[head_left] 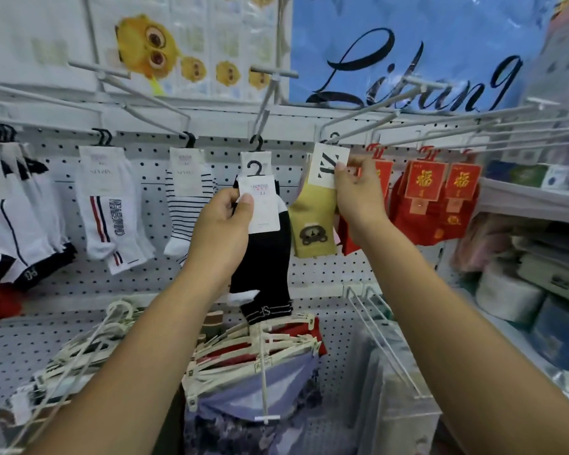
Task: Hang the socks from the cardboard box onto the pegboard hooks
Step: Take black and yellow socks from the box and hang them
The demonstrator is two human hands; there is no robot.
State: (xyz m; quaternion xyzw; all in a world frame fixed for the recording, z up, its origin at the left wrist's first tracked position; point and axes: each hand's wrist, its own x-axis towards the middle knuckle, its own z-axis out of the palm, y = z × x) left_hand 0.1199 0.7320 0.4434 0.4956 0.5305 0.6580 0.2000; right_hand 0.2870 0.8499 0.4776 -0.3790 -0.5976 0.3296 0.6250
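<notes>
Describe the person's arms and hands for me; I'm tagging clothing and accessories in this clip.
Both forearms are bare: no sleeves reach into view. The left hand and right hand wear no gloves, and no rings, watch or bracelet show on the sides facing the camera. Fingernails look short and unpainted.

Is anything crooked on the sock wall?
Yes. The yellow bear socks hang tilted, their card slanting while the right hand pinches it. The other hung pairs look straight.
</notes>
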